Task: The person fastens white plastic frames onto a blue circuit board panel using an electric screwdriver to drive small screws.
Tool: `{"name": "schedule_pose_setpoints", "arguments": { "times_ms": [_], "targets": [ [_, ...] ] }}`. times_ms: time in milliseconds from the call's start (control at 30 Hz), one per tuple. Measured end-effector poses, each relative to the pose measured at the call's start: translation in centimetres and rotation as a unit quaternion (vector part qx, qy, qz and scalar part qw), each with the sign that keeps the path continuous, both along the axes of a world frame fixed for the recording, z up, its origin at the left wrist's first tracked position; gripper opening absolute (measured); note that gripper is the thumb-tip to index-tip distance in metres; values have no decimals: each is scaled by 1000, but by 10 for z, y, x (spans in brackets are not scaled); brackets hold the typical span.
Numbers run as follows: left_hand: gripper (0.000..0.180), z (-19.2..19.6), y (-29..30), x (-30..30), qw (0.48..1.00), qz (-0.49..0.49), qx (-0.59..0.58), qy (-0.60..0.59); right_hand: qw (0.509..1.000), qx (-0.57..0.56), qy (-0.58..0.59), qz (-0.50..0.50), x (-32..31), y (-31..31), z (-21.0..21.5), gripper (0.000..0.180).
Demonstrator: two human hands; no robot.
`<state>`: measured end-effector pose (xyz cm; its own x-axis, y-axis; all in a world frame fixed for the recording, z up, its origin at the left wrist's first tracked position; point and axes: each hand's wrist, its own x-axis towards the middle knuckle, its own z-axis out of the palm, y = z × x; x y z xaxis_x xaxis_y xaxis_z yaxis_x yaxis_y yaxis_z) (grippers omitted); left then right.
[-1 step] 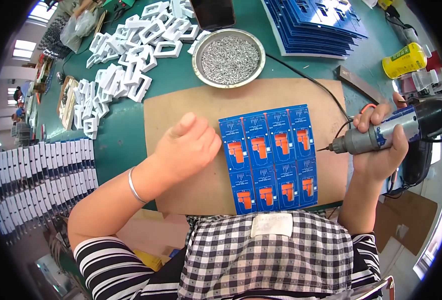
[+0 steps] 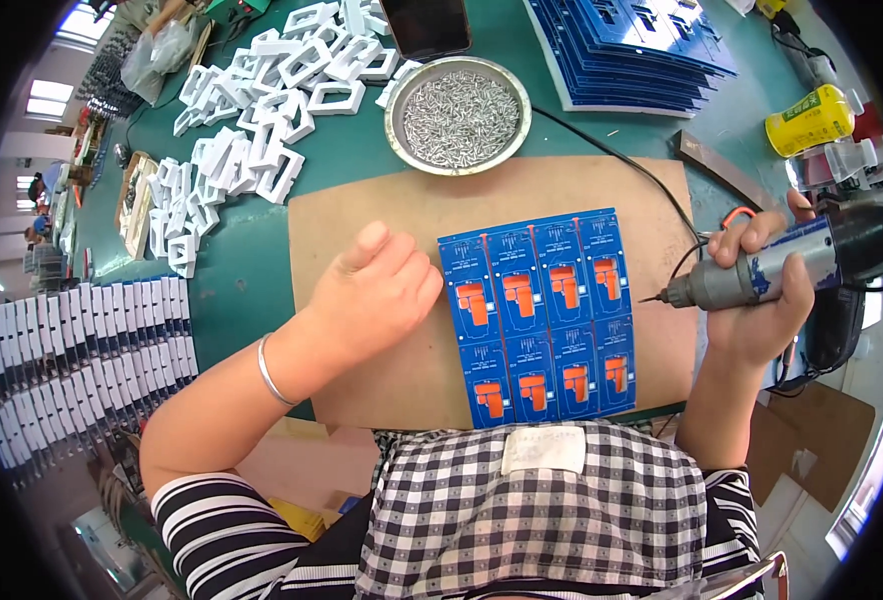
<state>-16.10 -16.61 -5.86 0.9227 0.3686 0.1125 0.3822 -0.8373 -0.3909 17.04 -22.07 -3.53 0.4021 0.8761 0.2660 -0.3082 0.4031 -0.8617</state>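
Between the two hands lies the blue circuit panel (image 2: pixel 542 315), its long axis running away from the person on the brown board (image 2: pixel 382 210). Nothing has visibly moved since the earlier frame. Left hand (image 2: pixel 377 295) rests loosely curled just left of the panel, holding nothing that shows. Right hand (image 2: pixel 762 290) is wrapped tight around the electric screwdriver (image 2: pixel 772 268), whose long axis lies crosswise, bit pointing left toward the panel's right edge.
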Motion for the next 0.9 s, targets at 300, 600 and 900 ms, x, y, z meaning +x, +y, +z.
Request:
{"name": "schedule_pose_setpoints", "arguments": {
  "times_ms": [300, 600, 900],
  "targets": [
    [23, -4, -10, -16, 948, 186, -126, -225, 999, -35, -12, -22, -8, -27, -15, 58],
    [16, -1, -47, 3, 826, 207, -346, -393, 996, -72, 22, -56, -11, -31, -17, 55],
    [13, -14, -60, 31, 846, 202, -341, -357, 996, -69, 30, -40, -12, -37, -15, 57]
  ]
}}
